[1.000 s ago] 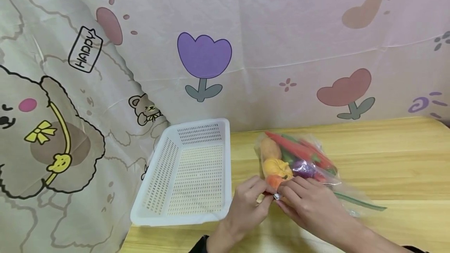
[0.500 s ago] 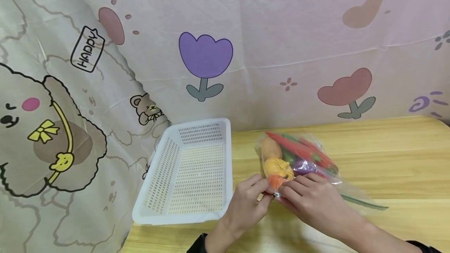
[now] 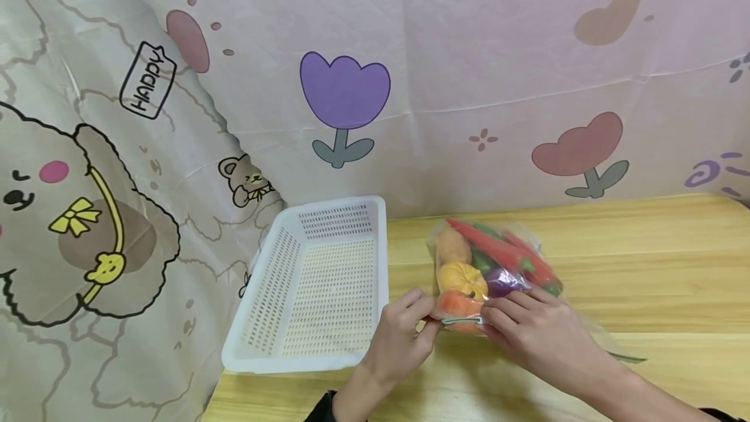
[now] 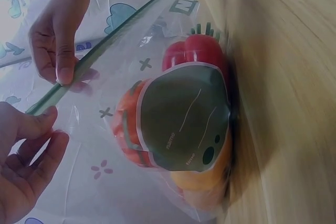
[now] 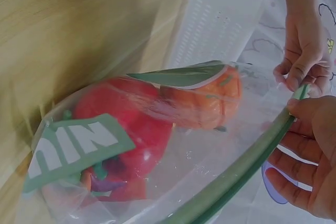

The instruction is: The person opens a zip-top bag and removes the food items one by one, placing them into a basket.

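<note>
A clear zip bag (image 3: 541,239) full of vegetable shapes lies on the table, its green zip strip (image 4: 107,40) along the near edge. My left hand (image 3: 404,331) pinches one end of that strip between thumb and finger. A short way along it, my right hand (image 3: 533,337) pinches the strip with thumb and forefinger, the other fingers loosely spread (image 5: 315,156). Through the plastic show red peppers (image 3: 492,243), a yellow pumpkin (image 3: 463,281), an orange pumpkin (image 5: 210,100), a brown potato-like piece (image 3: 453,246) and something purple (image 3: 500,282). A green printed label (image 4: 184,114) covers part of the bag.
Left of the bag stands a white perforated plastic basket (image 3: 381,266) on the wooden table (image 3: 662,266). A printed cloth (image 3: 457,51) hangs behind the table and down its left side.
My hands have drawn apart along the zip strip, the left to the left and the right to the right. More of the strip and the orange pumpkin now shows between them.
</note>
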{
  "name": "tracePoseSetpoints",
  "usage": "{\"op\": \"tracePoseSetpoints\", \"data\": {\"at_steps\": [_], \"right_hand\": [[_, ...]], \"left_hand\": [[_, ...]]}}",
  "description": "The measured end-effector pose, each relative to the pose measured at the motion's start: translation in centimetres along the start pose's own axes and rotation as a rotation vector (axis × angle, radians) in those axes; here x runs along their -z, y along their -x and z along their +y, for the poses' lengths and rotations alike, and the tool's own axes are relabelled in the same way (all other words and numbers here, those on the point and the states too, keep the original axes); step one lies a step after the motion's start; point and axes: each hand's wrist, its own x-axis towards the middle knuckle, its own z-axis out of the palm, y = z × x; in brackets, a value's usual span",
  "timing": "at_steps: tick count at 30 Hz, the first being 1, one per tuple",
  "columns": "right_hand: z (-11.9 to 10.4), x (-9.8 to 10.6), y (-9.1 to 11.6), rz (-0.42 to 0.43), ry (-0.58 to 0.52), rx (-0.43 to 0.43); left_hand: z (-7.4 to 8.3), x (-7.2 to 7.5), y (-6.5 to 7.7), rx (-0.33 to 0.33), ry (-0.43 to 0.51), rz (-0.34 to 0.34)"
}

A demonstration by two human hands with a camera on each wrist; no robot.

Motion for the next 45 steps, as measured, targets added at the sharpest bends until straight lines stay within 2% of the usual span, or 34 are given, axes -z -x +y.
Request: {"op": "tracePoseSetpoints", "data": {"at_steps": [10, 24, 32, 45], "right_hand": [[0.3, 0.4, 0.6, -0.012, 0.012, -0.017], [0.3, 1.3, 0.7, -0.116, 0.027, -0.055], [0.5, 1.5, 0.9, -0.110, 0.029, -0.055], [0.7, 1.7, 1.3, -0.067, 0.045, -0.034]], "left_hand": [[0.1, 0.2, 0.0, -0.001, -0.015, -0.005], [0.1, 0.3, 0.0, 0.011, -0.021, -0.006], [-0.1, 0.2, 0.1, -0.018, -0.046, 0.004], [0.0, 0.2, 0.3, -0.006, -0.067, -0.024]]}}
